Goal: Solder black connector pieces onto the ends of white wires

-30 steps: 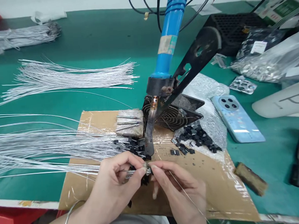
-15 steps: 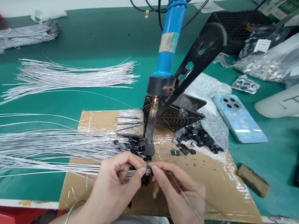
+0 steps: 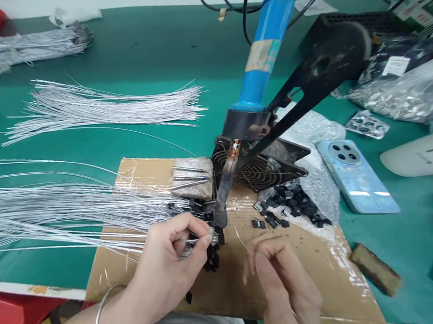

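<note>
My left hand pinches the ends of thin white wires, beside the tip of the blue soldering iron. The long wires trail off to the left. Black connectors lie just beyond and under its fingertips. My right hand is apart from it, over the cardboard, blurred, with its fingers closed round a thin strand that sticks out past the fingertips. A pad with thin metal rods on it sits left of the iron.
Loose black connectors lie on bubble wrap beside a blue phone. Behind the iron's tip stands a fan. A brown block rests at the right. Another wire bundle lies further back.
My right hand has moved right, away from my left hand, with the thin strand. The left hand keeps its pinch. The whole view has shifted slightly.
</note>
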### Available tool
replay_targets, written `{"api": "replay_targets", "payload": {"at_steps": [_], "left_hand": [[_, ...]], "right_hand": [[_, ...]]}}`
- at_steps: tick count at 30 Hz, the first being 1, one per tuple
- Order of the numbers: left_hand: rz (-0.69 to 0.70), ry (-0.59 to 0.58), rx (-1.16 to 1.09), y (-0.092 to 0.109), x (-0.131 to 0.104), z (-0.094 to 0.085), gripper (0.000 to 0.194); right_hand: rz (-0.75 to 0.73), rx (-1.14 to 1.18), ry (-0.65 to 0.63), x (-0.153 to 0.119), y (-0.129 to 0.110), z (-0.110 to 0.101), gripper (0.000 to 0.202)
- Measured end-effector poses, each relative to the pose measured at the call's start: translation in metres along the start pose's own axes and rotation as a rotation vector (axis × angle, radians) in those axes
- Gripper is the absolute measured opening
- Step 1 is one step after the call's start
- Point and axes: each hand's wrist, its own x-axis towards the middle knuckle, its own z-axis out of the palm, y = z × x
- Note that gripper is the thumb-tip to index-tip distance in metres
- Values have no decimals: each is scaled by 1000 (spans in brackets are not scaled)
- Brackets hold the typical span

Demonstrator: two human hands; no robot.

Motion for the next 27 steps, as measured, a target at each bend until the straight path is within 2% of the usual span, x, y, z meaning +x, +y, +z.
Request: {"api": "replay_targets", "payload": {"at_steps": [4, 9, 27], "left_hand": [[-16, 7, -10, 2, 1, -1, 19], [-7, 5, -29, 5, 5, -1, 18], [-5, 34, -21, 9, 11, 0, 19]], "right_hand": [[-20, 73, 12, 1, -2, -1, 25], [51, 115, -32, -2, -4, 0, 23], [174, 285, 3, 5, -9, 6, 25]]}}
